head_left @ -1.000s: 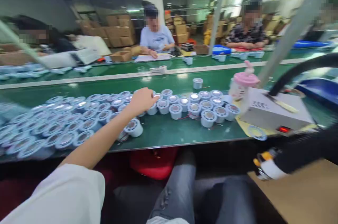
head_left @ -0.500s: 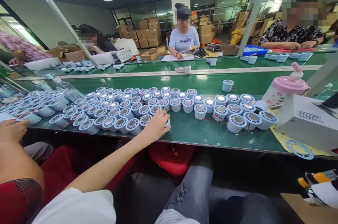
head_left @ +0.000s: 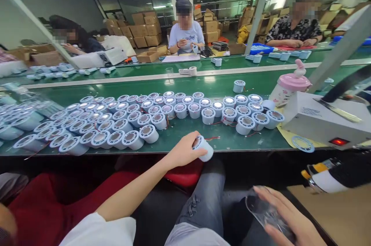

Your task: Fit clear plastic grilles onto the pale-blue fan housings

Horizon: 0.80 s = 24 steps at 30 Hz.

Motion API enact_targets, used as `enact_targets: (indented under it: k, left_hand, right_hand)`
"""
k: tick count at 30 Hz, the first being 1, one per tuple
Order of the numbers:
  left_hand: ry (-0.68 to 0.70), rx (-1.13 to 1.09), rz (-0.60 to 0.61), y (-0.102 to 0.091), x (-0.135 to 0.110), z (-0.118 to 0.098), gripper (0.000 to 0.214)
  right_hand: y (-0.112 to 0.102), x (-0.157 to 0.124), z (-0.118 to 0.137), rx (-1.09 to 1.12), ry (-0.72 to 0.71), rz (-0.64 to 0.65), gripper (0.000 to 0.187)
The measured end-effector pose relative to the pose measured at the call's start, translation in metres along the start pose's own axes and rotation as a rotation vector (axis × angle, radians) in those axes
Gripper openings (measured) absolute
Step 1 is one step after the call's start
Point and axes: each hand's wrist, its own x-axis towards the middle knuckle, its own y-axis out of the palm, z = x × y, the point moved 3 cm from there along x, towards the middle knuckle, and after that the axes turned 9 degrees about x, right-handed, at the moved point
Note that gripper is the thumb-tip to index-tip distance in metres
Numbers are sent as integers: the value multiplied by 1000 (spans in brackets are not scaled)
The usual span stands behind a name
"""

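My left hand (head_left: 184, 151) grips a white round part (head_left: 203, 148) with a red wire, held at the near edge of the green table (head_left: 185, 143). Just beyond it lie several rows of the same white round parts (head_left: 150, 116), their metal centres facing up. My right hand (head_left: 290, 219) is low at the right over my lap, fingers curled on a clear plastic piece (head_left: 265, 211).
A white box with a red lit switch (head_left: 327, 120) and a pink-lidded bottle (head_left: 288, 87) stand at the right. A cardboard box (head_left: 342, 211) sits at the lower right. Other people work across a second green table (head_left: 203, 69). A red stool (head_left: 182, 176) is under the table.
My left hand has lifted one white part from the rows and drawn it back to the table's near edge. My right hand has come into view holding the clear piece.
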Motion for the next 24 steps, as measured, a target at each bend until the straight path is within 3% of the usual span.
enact_targets:
  k: [2,4,7,9,11,13,15,18,21,24]
  left_hand:
    - [101,-206,194,28,4,-14,32]
    - [173,-377,386,56,6,-30,37]
    - [226,-523,628,86,4,-53,40]
    - [274,-514,716,93,2,-67,36]
    - [373,-417,646,90,2,-79,29]
    - [464,-313,486,85,3,-86,26]
    - [501,-294,383,84,3,-87,38]
    - [548,-319,329,92,3,-83,64]
    - [638,-303,292,101,2,-78,67]
    - [690,-366,395,105,0,-76,71]
  right_hand:
    - [4,9,21,-232,-142,-101,55]
    - [7,17,36,-401,-186,-211,54]
    - [4,23,44,-611,-113,-328,46]
    - [-1,21,43,-667,-21,-328,38]
    - [-7,16,41,-580,61,-275,26]
    - [-11,9,40,-379,143,-229,11]
    - [-13,5,42,-175,217,-225,4]
    - [-16,4,46,5,266,-296,26]
    - [-18,5,44,121,299,-385,37]
    - [-19,4,34,353,361,-428,36]
